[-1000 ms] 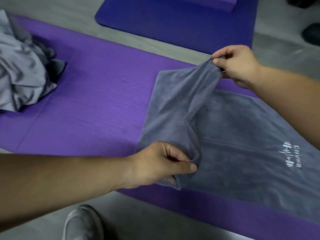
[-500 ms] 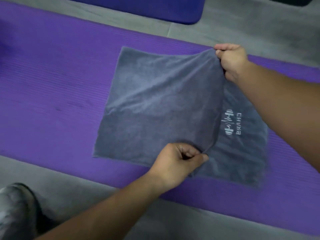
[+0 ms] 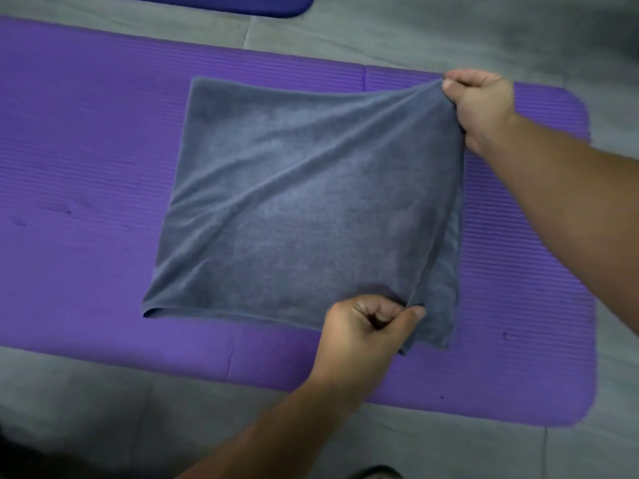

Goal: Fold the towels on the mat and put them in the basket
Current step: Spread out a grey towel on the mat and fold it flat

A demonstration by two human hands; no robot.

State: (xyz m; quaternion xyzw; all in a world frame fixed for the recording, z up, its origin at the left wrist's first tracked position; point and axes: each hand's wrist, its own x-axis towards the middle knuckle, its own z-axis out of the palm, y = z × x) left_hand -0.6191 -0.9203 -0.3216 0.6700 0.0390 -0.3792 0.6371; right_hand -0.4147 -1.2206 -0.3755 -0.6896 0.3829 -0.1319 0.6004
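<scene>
Recorded purple mat [image 3: 86, 188] spread across grey floor [image 3: 103, 402]; saw second, bluer mat [image 3: 207, 3] at far edge. Found no basket in view.

Noted grey towel [image 3: 294, 202] lying on mat, right of centre, doubled over with fold at left edge and both layers flat there. Judged fold side left alone to serve as anchor for top layer.

Observed left hand [image 3: 366, 330] at near right corner, thumb and curled fingers clamped on upper layer. Observed right hand [image 3: 480, 105] at far right corner, pinching same layer tight between thumb and fingers, corner raised off mat. Saw creases fanning from far corner toward fold: took as sign of tension, cloth pulled taut to flatten wrinkles and square free edge over bottom layer. Noted strip of lower layer showing beyond top edge at right, so edges not yet matched.

Judged step as finishing a fold in half; expected need for lowering both corners together onto lower edge, then further folding before any transfer to basket. Flagged risk of skewed edge from uneven release.
</scene>
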